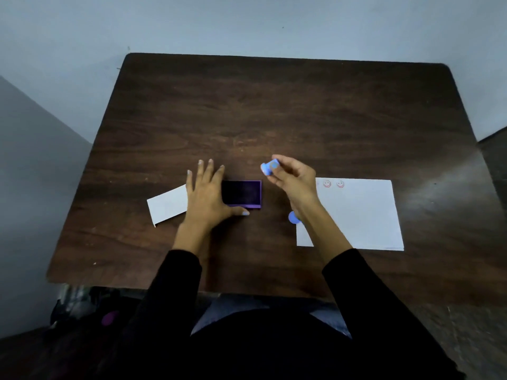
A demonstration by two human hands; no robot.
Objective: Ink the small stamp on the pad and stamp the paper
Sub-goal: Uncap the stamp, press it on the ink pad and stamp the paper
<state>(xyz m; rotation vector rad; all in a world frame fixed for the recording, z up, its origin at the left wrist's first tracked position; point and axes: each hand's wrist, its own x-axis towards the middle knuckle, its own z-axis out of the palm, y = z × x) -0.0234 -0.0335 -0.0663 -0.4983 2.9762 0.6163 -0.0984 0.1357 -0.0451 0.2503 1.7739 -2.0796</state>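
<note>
1. The right hand (292,175) pinches a small blue round plastic stamp (270,167), raised just right of the purple rectangular ink pad (242,193).
2. The left hand (207,193) lies open, steadying the pad's left edge.
3. The white paper sheet (362,215) with two red smiley prints (333,184) lies to the right.

stamps: 2, one (270,167) in the right hand's (295,178) fingers, one (293,217) just under the right wrist | ink pads: 1 (244,193), against the left hand (207,196) | paper sheets: 1 (362,215), right of the right hand | white cards: 1 (167,205), left of the left hand | red stamped faces: 2 (327,184) (340,184) | hands: 2 | surfaces: 1 (274,111)
</note>
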